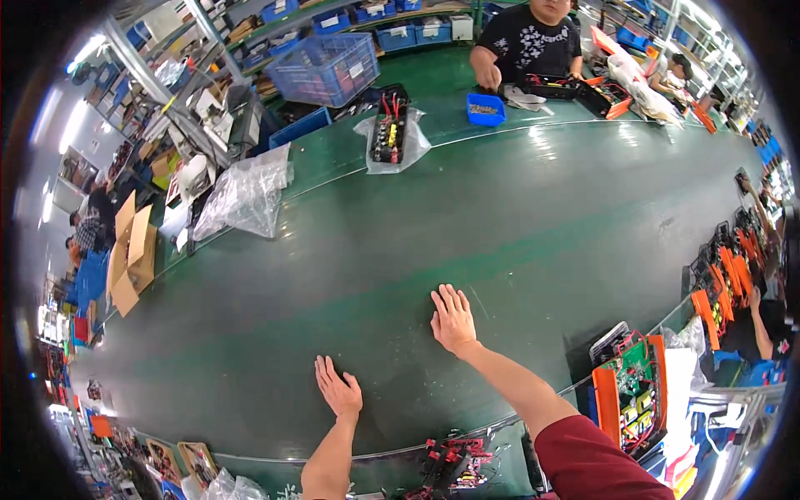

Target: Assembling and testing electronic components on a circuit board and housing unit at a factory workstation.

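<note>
Both of my arms reach over a long dark green belt table [367, 242]. My left hand [338, 388] rests palm down near the front edge, its fingers stretched forward. Farther out and to the right, my right hand [454, 320] lies flat with the fingers held straight. Neither hand holds anything. Below the hands, at the near edge, red and black electronic parts [454, 462] lie close to my left forearm. An orange-sided unit with a green circuit board [637, 383] stands to the right of my right arm.
Across the belt, a black circuit assembly [389, 125] lies on plastic, near a blue crate [325, 71] and a small blue bin [486, 109]. A co-worker [533, 46] sits opposite. Clear plastic bags [242, 196] and an open carton [132, 254] are at left. Several orange units [725, 279] line the right.
</note>
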`<state>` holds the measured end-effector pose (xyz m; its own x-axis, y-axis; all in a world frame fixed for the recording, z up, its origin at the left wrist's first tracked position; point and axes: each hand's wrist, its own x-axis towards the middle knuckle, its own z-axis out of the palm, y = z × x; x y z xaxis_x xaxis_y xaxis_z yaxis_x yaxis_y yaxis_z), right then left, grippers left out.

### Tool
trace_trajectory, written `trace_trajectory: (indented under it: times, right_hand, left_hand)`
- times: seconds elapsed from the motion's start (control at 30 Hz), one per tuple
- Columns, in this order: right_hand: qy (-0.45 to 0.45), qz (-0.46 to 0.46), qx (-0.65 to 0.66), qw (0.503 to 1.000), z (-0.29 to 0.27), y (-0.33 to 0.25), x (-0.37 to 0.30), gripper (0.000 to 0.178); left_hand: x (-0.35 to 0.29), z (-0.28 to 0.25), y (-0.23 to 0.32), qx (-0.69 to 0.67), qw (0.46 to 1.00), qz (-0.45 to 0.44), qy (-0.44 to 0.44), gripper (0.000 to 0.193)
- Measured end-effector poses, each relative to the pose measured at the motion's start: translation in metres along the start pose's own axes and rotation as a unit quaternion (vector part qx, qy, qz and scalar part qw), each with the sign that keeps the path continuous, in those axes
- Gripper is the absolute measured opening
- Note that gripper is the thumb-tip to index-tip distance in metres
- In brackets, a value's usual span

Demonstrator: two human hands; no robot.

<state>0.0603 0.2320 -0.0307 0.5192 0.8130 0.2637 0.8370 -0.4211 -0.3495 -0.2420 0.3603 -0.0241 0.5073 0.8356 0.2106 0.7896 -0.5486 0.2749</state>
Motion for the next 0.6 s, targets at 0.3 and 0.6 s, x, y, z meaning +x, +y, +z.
trace_trajectory:
  times: [0.3, 0.6]
  right_hand:
    - [-0.016, 0.005, 0.004, 1.0, 0.005, -0.022, 0.004, 0.053]
    - [-0.005, -0.001, 0.008, 1.0, 0.016, -0.039, 0.003, 0.054]
  left_hand:
    - [0.0, -0.005, -0.022, 0.005, 1.0, 0.001, 0.008, 0.062]
    - [0.001, -0.009, -0.041, 0.014, 1.0, 0.001, 0.01, 0.061]
